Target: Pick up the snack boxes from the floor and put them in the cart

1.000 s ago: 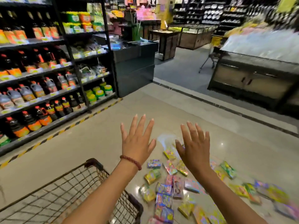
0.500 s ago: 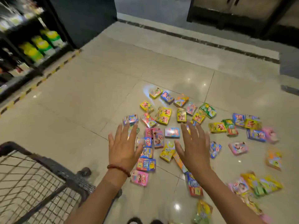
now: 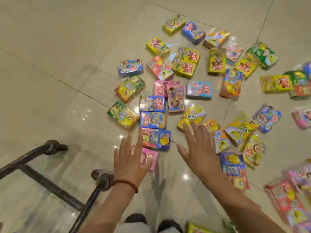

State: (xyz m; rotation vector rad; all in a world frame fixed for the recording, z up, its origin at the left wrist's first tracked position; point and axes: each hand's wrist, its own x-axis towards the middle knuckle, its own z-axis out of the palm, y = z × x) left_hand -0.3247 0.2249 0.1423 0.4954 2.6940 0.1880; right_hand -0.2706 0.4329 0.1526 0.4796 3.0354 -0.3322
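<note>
While the view tips straight down at the floor (image 3: 50,47), the cart (image 3: 50,187) shows only at about 8 o'clock as dark frame bars and two castor wheels. Just right of its nearer wheel, the left hand (image 3: 129,162), with a bead bracelet (image 3: 126,183) at the wrist, reaches forward with fingers straight and spread wide, holding nothing; it overlaps a pink box (image 3: 150,158) in the view, though contact cannot be told. Further right, the right hand (image 3: 199,150) is likewise flat and spread, empty, its fingertips at the edge of a yellow box (image 3: 191,116). From the centre round to 3 o'clock the snack boxes (image 3: 185,81) lie scattered flat on the glossy beige tiles: small printed cartons in yellow, blue, pink, green and red, each with cartoon figures and a red logo patch, some touching or overlapping, others apart. Those at the right edge are blurred. Two dark shoes (image 3: 151,222) show at 6 o'clock.
</note>
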